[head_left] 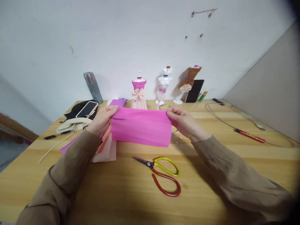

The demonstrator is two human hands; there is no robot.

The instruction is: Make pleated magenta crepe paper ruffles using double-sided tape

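Note:
A sheet of bright pink crepe paper (142,129) is stretched between my two hands above the table, its upper edge folded over in a band. My left hand (103,118) pinches the top left corner, thumb in front. At the top right corner, my right hand (186,122) grips it the same way, fingers behind the paper. Below the sheet, scissors (152,164) with one yellow and one red handle lie on the wood, blades pointing left. Under and beside my left forearm are pale pink and orange paper pieces (109,153), partly hidden.
Small dress forms stand along the wall, one in a pink paper dress (139,93), another in brown (190,79). At left are a phone (87,109), a pouch (72,124) and a bottle (93,87). A red hot-glue-like tool (249,135) with a cord lies right.

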